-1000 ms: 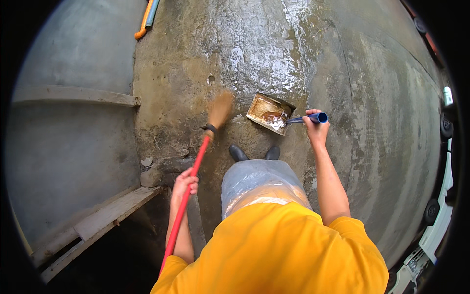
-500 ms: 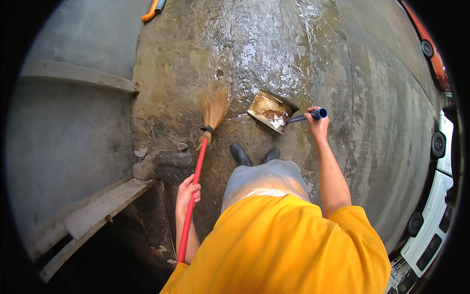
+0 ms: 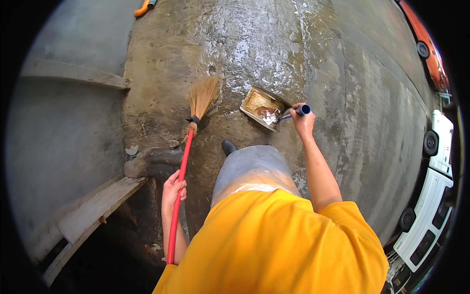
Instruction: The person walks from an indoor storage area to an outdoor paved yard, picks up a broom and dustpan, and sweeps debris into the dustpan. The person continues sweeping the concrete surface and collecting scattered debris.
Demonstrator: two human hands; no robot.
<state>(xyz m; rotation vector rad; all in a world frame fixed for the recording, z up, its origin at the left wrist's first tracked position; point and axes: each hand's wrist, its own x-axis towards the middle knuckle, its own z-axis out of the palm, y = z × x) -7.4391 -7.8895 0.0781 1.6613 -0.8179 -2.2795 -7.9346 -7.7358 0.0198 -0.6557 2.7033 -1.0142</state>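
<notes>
My left hand [image 3: 173, 190] is wrapped round the red handle of a broom [image 3: 183, 166], whose tan bristles fan out ahead of it on the left side of the wet floor. A dark band ties the bristles to the handle. My right hand [image 3: 303, 122] grips the blue tubular handle of a dustpan [image 3: 254, 116] near its top end. The dustpan is box-shaped with a raised rim, and inside it lie brownish wet stuff and something whitish and shiny. Broom and dustpan are apart. Whether the dustpan touches the floor I cannot tell.
A grey wall [image 3: 73, 117] with ledges runs along the left, and a pale plank [image 3: 100, 201] juts out low beside it. An orange pipe [image 3: 142, 8] lies at the far left. White [image 3: 425, 220] and red [image 3: 427, 41] vehicles stand at the right. Wet concrete [image 3: 245, 49] shines ahead.
The view has shifted slightly, so broom, dustpan and both hands appear a little farther left. One dark boot has slipped from sight behind the apron. Both grips are unchanged.
</notes>
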